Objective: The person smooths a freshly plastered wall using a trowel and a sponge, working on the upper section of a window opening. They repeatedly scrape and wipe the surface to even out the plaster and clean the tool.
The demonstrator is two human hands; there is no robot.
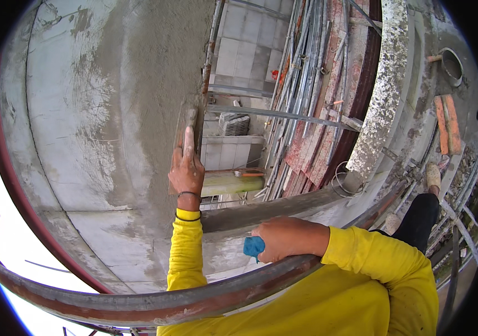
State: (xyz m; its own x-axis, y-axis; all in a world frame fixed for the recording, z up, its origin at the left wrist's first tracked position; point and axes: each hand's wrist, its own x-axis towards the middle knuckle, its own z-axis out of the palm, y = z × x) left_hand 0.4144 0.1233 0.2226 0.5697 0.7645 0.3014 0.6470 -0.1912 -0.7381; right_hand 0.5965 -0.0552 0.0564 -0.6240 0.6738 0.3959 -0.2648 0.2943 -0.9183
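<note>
My left hand (187,173) is closed round a plastering trowel (191,116), its index finger stretched along the handle. The trowel lies against fresh grey mortar (149,73), beside the upright edge of the wall opening. Lower and to the right, my right hand (292,239) is a fist just above a curved metal pipe. A blue piece (254,247) sticks out of this fist; it looks like a wrapped handle end or a wad of cloth, and the rest is hidden in the palm.
The rusty pipe (155,307) crosses in front of my body. Through the opening, metal poles (300,73) lean beside reddish boards (320,123). At the right are a bucket (451,67), bricks (447,124) and my foot (433,176). Paler wall (65,101) extends left of the mortar.
</note>
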